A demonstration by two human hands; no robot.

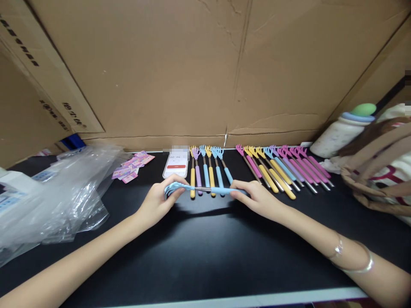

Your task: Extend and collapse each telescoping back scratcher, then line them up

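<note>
Directions are taken from the blue back scratcher (217, 190), which is held level above the worktop (199, 261) at mid-view. The left hand (161, 197) is clamped on its claw end; the right hand (256, 196) is clamped on its handle end. The worktop is black and slightly glossy, with a pale edge strip (257, 298) at 6 o'clock. Creased brown cardboard (160, 72) walls it off at 12 o'clock. Six scratchers (206, 173) in yellow, lilac and blue lie at 12 o'clock; a larger mixed row (290, 169) lies between 2 and 3. Clear plastic bags (61, 192) are heaped at 9, pink-and-purple cards (135, 166) between 9 and 10. A pale bottle (337, 134) leans at 2, beside a brown-and-white bag (359, 179) at 3. Writing: the phone (175, 167) at 10 o'clock reads "00" and "06" above a red button, its upper part pixelated. Dark characters (73, 114) printed on the cardboard at 10 o'clock, and the cards' print, cannot be read with certainty.
</note>
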